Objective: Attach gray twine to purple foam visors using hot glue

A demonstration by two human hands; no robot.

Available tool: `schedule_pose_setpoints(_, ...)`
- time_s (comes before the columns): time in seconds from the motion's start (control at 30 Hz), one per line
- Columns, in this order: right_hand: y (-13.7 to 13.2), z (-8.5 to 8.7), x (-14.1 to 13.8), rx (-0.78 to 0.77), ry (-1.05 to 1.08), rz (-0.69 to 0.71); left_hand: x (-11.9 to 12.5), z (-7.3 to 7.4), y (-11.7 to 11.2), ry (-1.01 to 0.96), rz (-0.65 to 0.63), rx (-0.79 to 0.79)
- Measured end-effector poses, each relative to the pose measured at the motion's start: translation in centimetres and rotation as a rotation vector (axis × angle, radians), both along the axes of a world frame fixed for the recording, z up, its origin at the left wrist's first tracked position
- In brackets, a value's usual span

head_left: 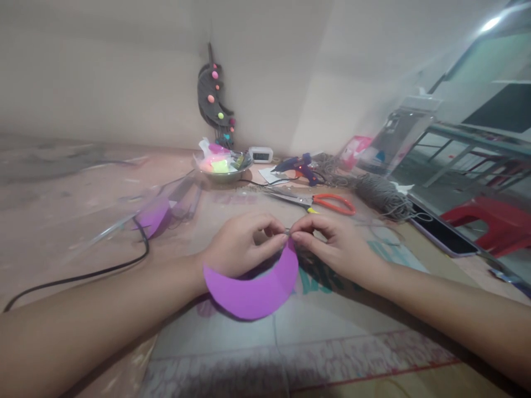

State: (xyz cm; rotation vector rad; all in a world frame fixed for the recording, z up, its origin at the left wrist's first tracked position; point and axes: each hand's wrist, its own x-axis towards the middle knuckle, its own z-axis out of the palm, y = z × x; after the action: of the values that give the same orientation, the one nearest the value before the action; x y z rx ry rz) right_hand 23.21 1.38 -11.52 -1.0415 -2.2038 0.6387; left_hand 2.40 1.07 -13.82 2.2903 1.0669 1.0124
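A purple paper crescent [253, 296] hangs with its curve downward, and one of its tips is at my fingertips. My left hand [243, 243] pinches at that tip with thumb and forefinger closed. Right beside it, my right hand [332, 243] pinches the same tip, the fingertips of both hands almost touching. A small greyish bit, perhaps yarn, shows between the fingers, too small to make out. The crescent's other tip lies in front of my left wrist. Beneath both hands is a printed cardboard sheet [232, 342].
Behind my hands lie orange-handled scissors [332, 203], a blue glue gun [298, 166] and a metal bowl [224, 174]. Grey yarn [384, 196] and a phone [443, 229] are at right. A black cable [103, 276] and purple paper piece [155, 216] lie left. A decorated grey crescent [209, 94] hangs on the wall.
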Motion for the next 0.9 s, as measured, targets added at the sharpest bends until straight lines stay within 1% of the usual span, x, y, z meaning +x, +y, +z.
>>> schedule_pose_setpoints(0.13,0.2,-0.1,0.2,-0.018,-0.012,0.008,0.1,0.0,0.1,-0.003,-0.012,0.008)
schedule_pose_setpoints(0.27,0.2,-0.1,0.3,0.008,-0.018,0.003,0.1,0.0,0.0,0.015,-0.016,0.007)
schedule_pose_setpoints(0.4,0.1,0.0,0.1,0.029,-0.025,0.018,0.1,-0.2,-0.1,0.020,-0.046,0.017)
schedule_pose_setpoints(0.5,0.2,-0.2,0.1,0.015,-0.007,-0.008,0.1,-0.2,-0.1,0.014,-0.056,0.014)
schedule_pose_setpoints(0.6,0.6,-0.3,0.4,0.002,0.033,-0.051,0.0,-0.1,0.0,0.013,-0.042,0.014)
schedule_pose_setpoints(0.7,1.0,-0.3,1.0,0.057,0.048,-0.070,0.0,-0.1,0.1,-0.004,-0.011,0.028)
schedule_pose_setpoints(0.8,1.2,-0.2,1.3,0.112,0.001,-0.056,-0.1,0.0,0.1,-0.030,0.025,0.047)
schedule_pose_setpoints(0.9,1.3,-0.2,1.3,0.088,-0.061,-0.016,-0.2,0.0,0.2,-0.031,0.044,0.060)
